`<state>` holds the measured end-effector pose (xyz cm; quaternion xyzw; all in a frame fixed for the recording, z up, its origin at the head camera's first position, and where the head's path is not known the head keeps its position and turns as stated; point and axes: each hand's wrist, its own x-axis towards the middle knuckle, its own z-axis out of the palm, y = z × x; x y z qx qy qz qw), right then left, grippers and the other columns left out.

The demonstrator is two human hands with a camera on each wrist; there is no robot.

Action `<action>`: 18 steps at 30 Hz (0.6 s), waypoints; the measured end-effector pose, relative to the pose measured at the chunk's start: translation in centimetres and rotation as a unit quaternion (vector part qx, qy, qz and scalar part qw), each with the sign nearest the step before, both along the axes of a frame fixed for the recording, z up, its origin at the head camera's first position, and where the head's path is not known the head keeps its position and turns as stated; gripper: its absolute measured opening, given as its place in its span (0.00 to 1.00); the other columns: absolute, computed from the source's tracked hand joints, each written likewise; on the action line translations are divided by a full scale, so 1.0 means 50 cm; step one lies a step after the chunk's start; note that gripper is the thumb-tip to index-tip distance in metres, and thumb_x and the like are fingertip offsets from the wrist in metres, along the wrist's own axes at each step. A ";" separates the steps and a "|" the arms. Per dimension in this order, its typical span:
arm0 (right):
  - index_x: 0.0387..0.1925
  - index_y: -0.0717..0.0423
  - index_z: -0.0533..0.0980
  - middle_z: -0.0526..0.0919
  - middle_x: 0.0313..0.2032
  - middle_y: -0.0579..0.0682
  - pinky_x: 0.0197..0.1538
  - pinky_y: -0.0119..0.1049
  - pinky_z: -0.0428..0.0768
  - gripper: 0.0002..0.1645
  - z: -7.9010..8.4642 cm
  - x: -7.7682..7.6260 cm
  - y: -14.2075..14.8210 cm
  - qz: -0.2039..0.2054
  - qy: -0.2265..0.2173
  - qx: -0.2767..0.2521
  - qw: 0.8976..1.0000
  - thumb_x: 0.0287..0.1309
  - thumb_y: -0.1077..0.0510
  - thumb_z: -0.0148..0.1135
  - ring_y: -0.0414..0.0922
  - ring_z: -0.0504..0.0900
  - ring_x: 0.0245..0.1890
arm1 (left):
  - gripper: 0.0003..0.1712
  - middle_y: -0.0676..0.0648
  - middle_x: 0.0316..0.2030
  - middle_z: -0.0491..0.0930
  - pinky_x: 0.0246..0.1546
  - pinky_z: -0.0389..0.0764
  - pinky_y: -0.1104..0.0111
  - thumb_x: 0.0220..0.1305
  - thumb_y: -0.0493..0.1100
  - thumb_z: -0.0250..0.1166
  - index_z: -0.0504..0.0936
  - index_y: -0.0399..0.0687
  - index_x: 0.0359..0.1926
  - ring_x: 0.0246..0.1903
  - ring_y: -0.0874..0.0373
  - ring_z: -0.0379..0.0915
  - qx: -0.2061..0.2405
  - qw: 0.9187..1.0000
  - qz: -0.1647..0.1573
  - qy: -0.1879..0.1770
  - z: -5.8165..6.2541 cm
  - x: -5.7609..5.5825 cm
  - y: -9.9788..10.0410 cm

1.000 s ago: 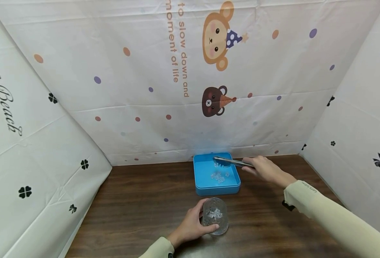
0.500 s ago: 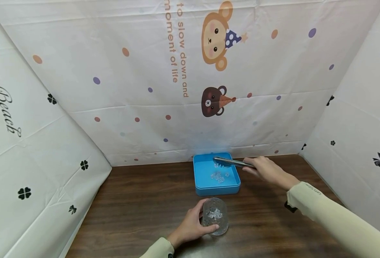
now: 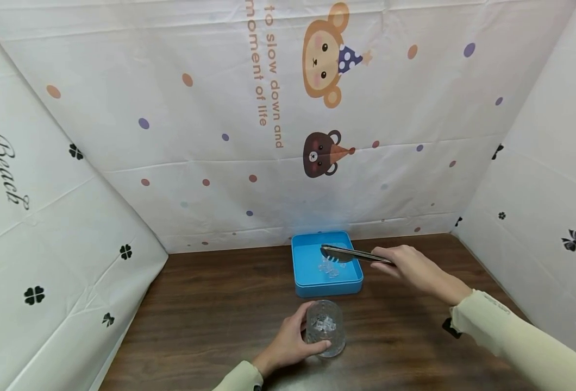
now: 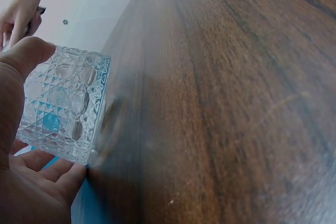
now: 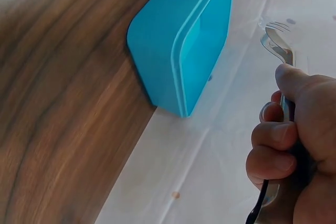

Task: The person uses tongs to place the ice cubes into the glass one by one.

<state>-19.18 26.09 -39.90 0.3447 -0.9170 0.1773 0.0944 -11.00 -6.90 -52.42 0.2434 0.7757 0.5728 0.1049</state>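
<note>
My left hand (image 3: 290,339) holds a clear patterned glass (image 3: 334,339) upright on the table, thumb on the near side and fingers round the far side. Clear ice-like pieces (image 3: 325,324) lie inside it. In the left wrist view, the thumb and fingers flank the glass (image 4: 60,103). My right hand (image 3: 415,271) grips metal serving tongs (image 3: 356,254), whose fork and spoon ends (image 5: 278,43) show in the right wrist view. A small clear piece seems to be at their tip. Below the tongs, more clear pieces (image 3: 331,270) lie in a blue box (image 3: 329,289), partly hidden.
The dark wooden table (image 3: 219,304) runs back to a white printed cloth (image 3: 219,201). White cloth walls (image 3: 527,228) close off the left and right sides. The blue box stands near the back edge, behind the glass.
My right hand and the tongs have shifted right and towards me, the tongs now seeming raised above the box. The left hand and glass have stayed in place.
</note>
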 end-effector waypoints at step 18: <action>0.44 0.42 0.80 0.83 0.33 0.31 0.29 0.20 0.72 0.12 0.006 0.116 0.001 0.079 0.058 -0.043 0.994 0.63 0.59 0.72 0.24 0.74 0.27 | 0.44 0.47 0.60 0.78 0.57 0.80 0.66 0.58 0.51 0.78 0.67 0.54 0.71 0.57 0.54 0.78 0.005 1.000 0.006 0.012 -0.004 0.002 0.001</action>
